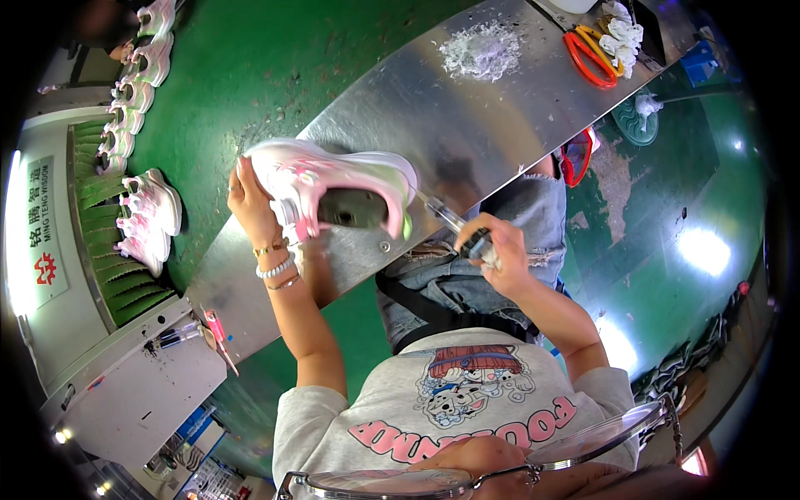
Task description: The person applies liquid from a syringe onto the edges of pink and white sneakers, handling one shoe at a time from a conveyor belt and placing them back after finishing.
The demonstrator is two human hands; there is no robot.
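A mesh-like sneaker (358, 171) in white, pink and pale green, with a thick curved sole, was over the brushed-metal workbench (383, 121), close to the edge by the person's lap; whether it rested there was unclear. The left hand (248, 200) gripped its toe end, fingers pointing up, forearm nearly upright. The right hand (500, 254), elbow bent, was closed around a slim clear-barrelled tool (446, 215), its tip angled at the heel.
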